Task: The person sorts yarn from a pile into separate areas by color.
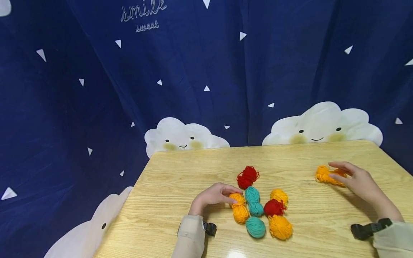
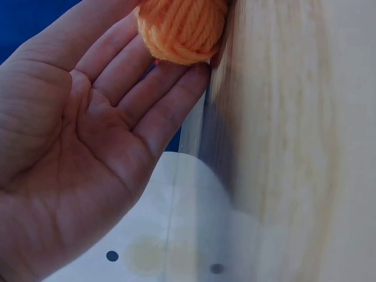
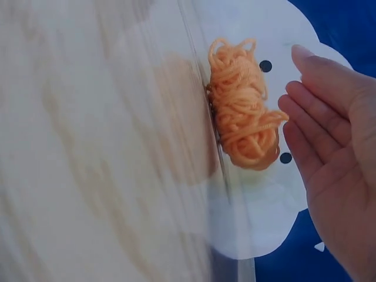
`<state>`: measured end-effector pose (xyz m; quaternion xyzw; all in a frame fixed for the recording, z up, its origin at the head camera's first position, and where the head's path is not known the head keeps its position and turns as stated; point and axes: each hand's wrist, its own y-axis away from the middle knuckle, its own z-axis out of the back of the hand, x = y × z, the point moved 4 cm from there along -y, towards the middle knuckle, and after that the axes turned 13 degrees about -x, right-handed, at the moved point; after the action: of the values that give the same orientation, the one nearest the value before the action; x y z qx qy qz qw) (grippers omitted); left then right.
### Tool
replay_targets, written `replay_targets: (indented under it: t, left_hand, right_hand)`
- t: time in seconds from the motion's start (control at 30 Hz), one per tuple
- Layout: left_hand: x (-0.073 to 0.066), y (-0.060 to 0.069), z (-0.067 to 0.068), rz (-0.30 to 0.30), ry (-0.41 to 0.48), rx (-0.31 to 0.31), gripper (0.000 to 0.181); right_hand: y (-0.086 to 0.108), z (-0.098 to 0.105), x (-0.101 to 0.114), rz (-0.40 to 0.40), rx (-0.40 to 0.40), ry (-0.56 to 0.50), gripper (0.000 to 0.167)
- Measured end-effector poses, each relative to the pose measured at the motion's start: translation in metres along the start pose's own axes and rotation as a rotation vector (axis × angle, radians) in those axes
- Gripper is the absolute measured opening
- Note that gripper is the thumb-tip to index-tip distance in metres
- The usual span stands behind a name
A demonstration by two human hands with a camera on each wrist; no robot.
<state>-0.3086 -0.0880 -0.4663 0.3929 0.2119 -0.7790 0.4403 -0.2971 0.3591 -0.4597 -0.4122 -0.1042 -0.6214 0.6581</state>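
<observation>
At the left of a yarn cluster, my left hand [image 1: 214,195] has its thumb and fingers on either side of an orange yarn skein [image 1: 240,213], pinching its far end. In the left wrist view the fingers reach behind the orange yarn [image 2: 183,29]; the thumb tip is out of frame. Farther right, my right hand [image 1: 358,181] hovers around another orange skein [image 1: 324,175] lying on the table. The right wrist view shows this looped, loose skein [image 3: 241,106] just off the fingertips, with the fingers slightly bent and the thumb apart.
Beside the left hand lie a teal skein [image 1: 253,202], a teal ball [image 1: 255,227], a red skein [image 1: 248,176], a red ball [image 1: 273,208] and two orange balls, one nearer [image 1: 280,227]. They rest on a wooden table [image 1: 180,168] before a blue curtain [image 1: 193,71].
</observation>
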Motion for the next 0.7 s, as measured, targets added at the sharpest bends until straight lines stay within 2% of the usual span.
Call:
replay_targets:
  t: [0.2,0.5,0.7]
  left_hand:
    - [0.0,0.0,0.0,-0.009,-0.016,-0.002,0.038]
    - [0.0,0.0,0.0,-0.005,-0.018,0.0,0.038]
    - [-0.001,0.0,0.0,-0.003,-0.022,-0.001,0.038]
  right_hand:
    - [0.001,-0.003,0.011,0.076,-0.029,-0.022,0.043]
    - [0.003,-0.016,0.03,0.086,0.041,-0.059,0.04]
    - [0.004,-0.027,0.046,0.078,0.105,-0.01,0.042]
